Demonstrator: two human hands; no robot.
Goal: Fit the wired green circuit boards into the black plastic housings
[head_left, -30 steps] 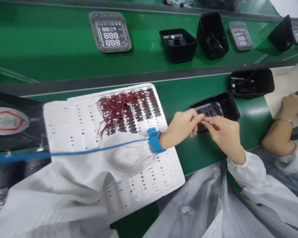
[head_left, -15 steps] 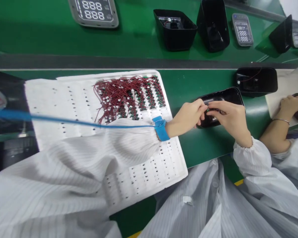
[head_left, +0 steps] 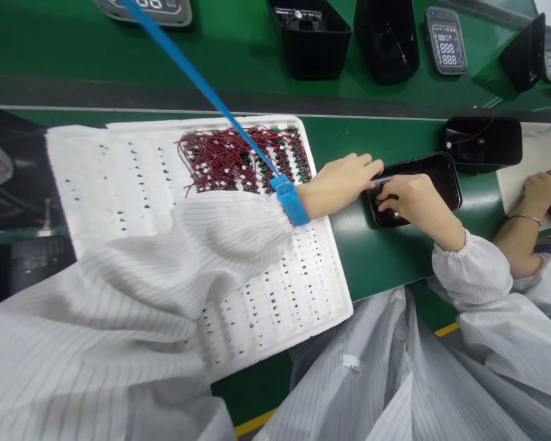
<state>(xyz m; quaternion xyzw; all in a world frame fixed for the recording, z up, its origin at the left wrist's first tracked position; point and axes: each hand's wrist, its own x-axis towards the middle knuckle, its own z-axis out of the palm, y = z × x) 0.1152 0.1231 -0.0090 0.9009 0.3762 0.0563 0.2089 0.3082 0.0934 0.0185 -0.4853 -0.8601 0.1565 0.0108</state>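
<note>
Curling over the near-left part of an open black case [head_left: 434, 177], the right hand [head_left: 408, 196] has its thumb and fingertips drawn close together inside the rim, though whether they pinch anything I cannot tell. Palm down, the left hand [head_left: 344, 184] reaches in from the other side, its fingers stretched toward the case's left end and its fingertips near those of the right hand; its underside is hidden, so I cannot tell if it grasps something. The case lies on the green bench [head_left: 376, 263], open side up. A blue wrist strap [head_left: 291, 202] circles the left wrist, with a blue cord [head_left: 197, 76] rising from it. Under the left forearm sits a white tray [head_left: 105, 159] dotted with dark holes, and a heap of dark red wires [head_left: 220, 159] with small white connectors covers part of its far half. Just beyond the case's right end stands a second black case [head_left: 487, 147], a thin wire inside it. Farther right is a co-worker's hand [head_left: 542, 187], a bracelet [head_left: 526, 217] at the wrist. Across the dark strip [head_left: 165, 95], more black cases [head_left: 312, 52] and grey display panels [head_left: 446, 46] rest on another green surface [head_left: 229, 61].
</note>
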